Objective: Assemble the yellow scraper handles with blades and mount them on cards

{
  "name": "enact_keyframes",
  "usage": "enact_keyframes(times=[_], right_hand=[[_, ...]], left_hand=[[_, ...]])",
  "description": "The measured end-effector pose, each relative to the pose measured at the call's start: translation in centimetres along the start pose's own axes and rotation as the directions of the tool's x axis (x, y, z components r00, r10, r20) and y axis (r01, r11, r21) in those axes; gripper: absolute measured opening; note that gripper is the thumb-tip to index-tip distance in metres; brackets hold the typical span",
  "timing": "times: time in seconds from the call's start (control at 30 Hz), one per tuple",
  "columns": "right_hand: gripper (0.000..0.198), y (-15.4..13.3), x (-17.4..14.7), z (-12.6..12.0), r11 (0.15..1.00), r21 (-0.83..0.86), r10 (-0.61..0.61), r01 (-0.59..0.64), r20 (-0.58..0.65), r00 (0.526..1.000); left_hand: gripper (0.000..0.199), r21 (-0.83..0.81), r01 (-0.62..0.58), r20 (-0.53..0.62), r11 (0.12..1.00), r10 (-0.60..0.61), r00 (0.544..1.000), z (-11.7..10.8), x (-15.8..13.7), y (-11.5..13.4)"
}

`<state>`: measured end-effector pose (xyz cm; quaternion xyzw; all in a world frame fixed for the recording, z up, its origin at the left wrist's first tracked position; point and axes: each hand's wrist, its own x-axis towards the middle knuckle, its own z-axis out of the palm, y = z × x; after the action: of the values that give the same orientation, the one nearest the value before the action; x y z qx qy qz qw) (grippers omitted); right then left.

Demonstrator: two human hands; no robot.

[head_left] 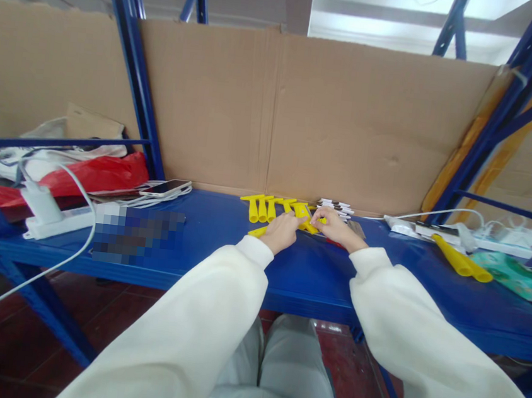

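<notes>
Near the far edge of the blue worktop (215,228), the fingers of the left hand (282,232) and right hand (332,225) meet at a yellow piece (310,227); whether either grips it, I cannot tell. Partly covered, its long axis slants, near end rightward. Left of it, yellow tubes (263,210) point their open ends toward the near edge. A cardboard panel (350,119) lines the far edge.
</notes>
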<state>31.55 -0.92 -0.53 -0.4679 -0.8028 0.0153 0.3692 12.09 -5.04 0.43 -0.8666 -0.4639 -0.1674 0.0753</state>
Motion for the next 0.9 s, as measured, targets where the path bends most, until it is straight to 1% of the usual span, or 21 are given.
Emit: enact_keyframes(times=[0.27,0.37,0.5,0.63,0.77,0.9], right_hand=[[0.011,-0.6,-0.3,0.3,0.997,-0.055,0.049,-0.048,0.007,0.999],[0.012,-1.1,-0.2,0.3,0.990,-0.090,0.115,-0.111,0.039,0.993],[0.017,-2.0,-0.2,0.2,0.969,-0.134,0.223,-0.208,0.103,0.969],[0.015,-2.6,-0.2,0.2,0.951,-0.148,0.284,-0.272,0.068,0.956],[0.015,-2.9,-0.4,0.5,0.946,-0.065,0.317,-0.316,-0.001,0.948],[0.007,-2.6,-0.5,1.1,0.931,0.095,0.360,-0.353,-0.060,0.931]], left_hand=[[0.054,0.013,0.010,0.029,1.000,-0.010,1.000,-0.2,-0.2,0.3],[0.054,0.018,0.010,0.032,1.000,-0.011,0.999,-0.1,-0.2,0.3],[0.053,0.021,0.011,0.029,1.000,-0.011,1.000,0.1,-0.2,0.3],[0.052,0.009,0.018,0.015,1.000,-0.018,1.000,0.2,-0.1,0.2],[0.053,-0.017,0.032,-0.006,0.999,-0.033,0.999,0.3,0.1,0.2],[0.054,-0.044,0.034,-0.035,0.998,-0.036,0.999,0.4,0.1,0.2]])
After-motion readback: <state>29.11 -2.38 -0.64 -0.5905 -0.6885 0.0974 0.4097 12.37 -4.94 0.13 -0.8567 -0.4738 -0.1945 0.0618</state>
